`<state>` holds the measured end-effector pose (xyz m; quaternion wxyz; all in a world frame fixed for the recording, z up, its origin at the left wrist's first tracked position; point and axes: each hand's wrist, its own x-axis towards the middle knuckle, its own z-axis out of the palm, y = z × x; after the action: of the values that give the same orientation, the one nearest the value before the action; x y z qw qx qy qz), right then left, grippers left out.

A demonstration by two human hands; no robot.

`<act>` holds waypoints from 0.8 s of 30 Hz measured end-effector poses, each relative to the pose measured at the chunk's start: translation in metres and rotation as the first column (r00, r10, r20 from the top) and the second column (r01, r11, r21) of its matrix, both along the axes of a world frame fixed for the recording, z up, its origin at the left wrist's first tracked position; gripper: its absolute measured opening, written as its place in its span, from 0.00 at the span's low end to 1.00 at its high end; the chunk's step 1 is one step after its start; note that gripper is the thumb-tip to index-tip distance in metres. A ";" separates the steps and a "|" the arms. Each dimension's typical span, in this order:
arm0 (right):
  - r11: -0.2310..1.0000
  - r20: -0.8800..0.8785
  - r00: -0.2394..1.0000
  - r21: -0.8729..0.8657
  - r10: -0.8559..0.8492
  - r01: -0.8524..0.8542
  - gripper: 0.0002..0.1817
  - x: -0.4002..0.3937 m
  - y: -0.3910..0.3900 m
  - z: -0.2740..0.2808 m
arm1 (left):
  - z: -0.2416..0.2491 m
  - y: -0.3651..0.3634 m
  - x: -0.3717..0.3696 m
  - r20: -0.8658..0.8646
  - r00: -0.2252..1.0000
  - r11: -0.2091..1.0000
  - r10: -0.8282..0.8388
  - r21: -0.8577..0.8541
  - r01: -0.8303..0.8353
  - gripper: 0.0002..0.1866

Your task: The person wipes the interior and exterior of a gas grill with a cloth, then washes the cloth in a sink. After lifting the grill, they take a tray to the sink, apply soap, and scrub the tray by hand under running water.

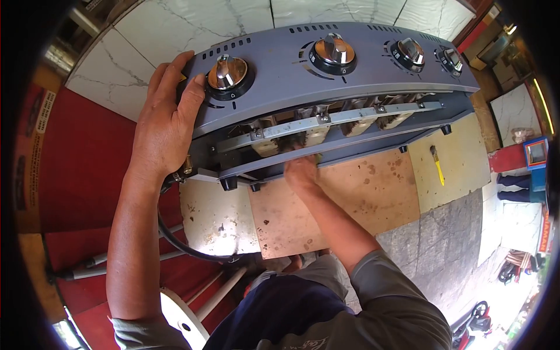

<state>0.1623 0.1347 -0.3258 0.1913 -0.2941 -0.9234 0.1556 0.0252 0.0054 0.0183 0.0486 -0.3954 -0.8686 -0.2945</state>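
A grey gas stove (pixel 274 67) stands tilted up, its knob panel towards me and its underside partly open. My left hand (pixel 163 116) grips the panel's left end, the thumb beside the nearest chrome knob (pixel 227 73). Lower down, my right hand (pixel 301 172) reaches in past the lower edge rail (pixel 356 143), its curled fingers mostly hidden. A dark, bristly tuft (pixel 293 141) shows just beyond it, below a metal bar (pixel 350 116) with screws; I cannot tell what the hand holds. Several sooty burner parts (pixel 357 127) sit behind the bar.
Under the stove lie brown and pale stained boards (pixel 356 192). A yellow-handled brush (pixel 438 169) rests on the right-hand board. A black hose (pixel 175 240) curves down at the left, beside a red panel (pixel 108 169). White marbled tiles (pixel 198 29) are behind the stove.
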 end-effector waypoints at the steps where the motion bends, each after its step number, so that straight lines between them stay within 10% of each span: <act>1: 1.000 -0.006 1.000 -0.010 -0.004 0.004 0.22 -0.008 -0.009 0.002 | 0.001 0.000 0.001 0.007 1.000 1.000 -0.003 0.004 0.002 0.32; 6: 0.881 0.071 0.878 -0.015 0.473 -0.473 0.14 -0.032 -0.037 0.014 | 0.002 0.003 0.004 0.058 0.998 0.999 -0.030 0.018 0.029 0.30; 7: 0.826 0.347 0.750 -0.222 0.564 -0.518 0.17 -0.034 -0.030 0.039 | -0.001 0.001 -0.001 0.053 0.998 0.999 -0.030 0.027 0.029 0.30; 11: 0.805 0.008 0.862 -0.361 0.507 -0.471 0.15 -0.017 -0.011 0.012 | 0.000 0.005 -0.001 0.051 0.998 0.999 -0.045 0.022 0.043 0.30; 14: 0.848 0.077 0.848 -0.130 0.525 -0.514 0.14 0.019 0.019 0.022 | 0.002 0.003 0.000 0.064 0.998 1.000 0.001 -0.002 -0.001 0.31; 24: 0.951 0.275 0.915 -0.176 0.295 -0.253 0.16 0.131 0.170 0.051 | 0.006 0.005 0.003 0.035 0.999 1.000 -0.006 -0.014 0.007 0.31</act>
<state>0.2930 0.3051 -0.2751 0.0055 -0.1940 -0.9608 0.1978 0.0287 0.0100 0.0243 0.0297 -0.3933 -0.8701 -0.2956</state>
